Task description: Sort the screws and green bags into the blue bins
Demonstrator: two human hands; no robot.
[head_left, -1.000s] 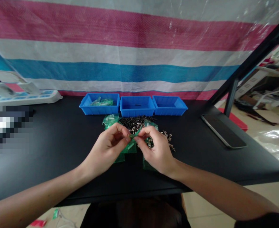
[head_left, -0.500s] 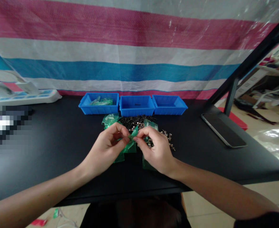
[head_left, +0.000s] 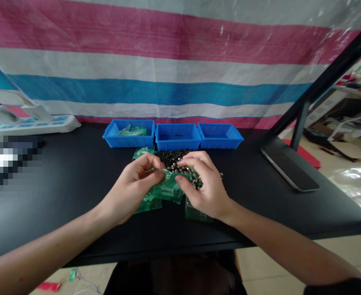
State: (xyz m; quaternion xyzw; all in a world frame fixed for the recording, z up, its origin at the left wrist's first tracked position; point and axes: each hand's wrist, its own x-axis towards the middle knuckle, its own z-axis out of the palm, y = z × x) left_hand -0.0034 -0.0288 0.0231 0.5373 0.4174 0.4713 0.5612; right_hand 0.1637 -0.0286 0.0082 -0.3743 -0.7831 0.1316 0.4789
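Observation:
Between thumb and fingertips, my left hand (head_left: 135,184) pinches the top of a small green plastic bag (head_left: 169,189). My right hand (head_left: 207,190) has its thumb and fingers apart at the bag's right edge; whether the thumb touches it I cannot tell. Beyond the fingers lies a pile of dark screws (head_left: 168,157), with shiny metal screws (head_left: 175,168) nearer and partly hidden by my right hand. More green bags lie about: one behind my left hand (head_left: 144,152), one under the held bag (head_left: 148,205) and one below my right hand (head_left: 198,213).
Three blue bins stand in a row at the back: the left bin (head_left: 128,141) holds green bags, the middle bin (head_left: 178,144) a small dark piece, then the right bin (head_left: 221,142). A phone (head_left: 291,169) lies right; a power strip (head_left: 60,125) lies far left.
The green bag has been spread out and now hangs flatter from my left hand. My right hand has loosened its pinch, and its fingers have moved apart.

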